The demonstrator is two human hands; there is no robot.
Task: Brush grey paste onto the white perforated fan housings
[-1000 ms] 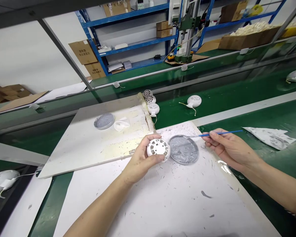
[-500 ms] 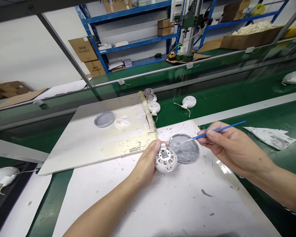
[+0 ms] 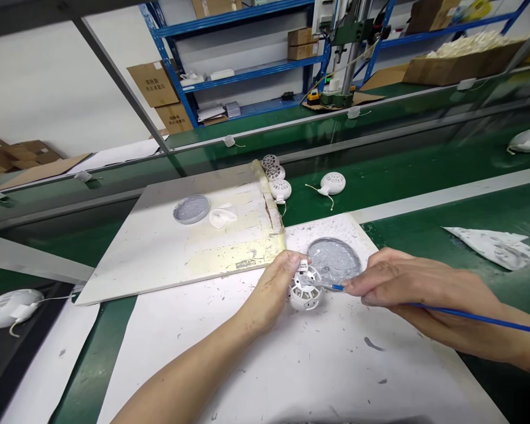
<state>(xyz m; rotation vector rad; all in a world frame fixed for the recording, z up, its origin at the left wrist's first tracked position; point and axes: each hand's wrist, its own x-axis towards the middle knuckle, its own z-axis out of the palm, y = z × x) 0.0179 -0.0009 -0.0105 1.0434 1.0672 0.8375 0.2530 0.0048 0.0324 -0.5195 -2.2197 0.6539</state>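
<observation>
Your left hand [image 3: 270, 292], curled, holds the white housing [image 3: 306, 301]; your right hand [image 3: 417, 285], pinching the blue brush [image 3: 337, 287], points it leftward, tip at housing

The round part [image 3: 306, 300] is made of smooth white plastic. The brush handle [image 3: 477, 317] is coated in shiny blue. Wet grey paste [image 3: 334, 259] is spread in the dish [image 3: 331, 238] — glossy and lumpy. The matt white sheet [image 3: 318, 359] is flecked with grey. The far shelves [image 3: 254, 73] are painted — metal, perhaps.
</observation>
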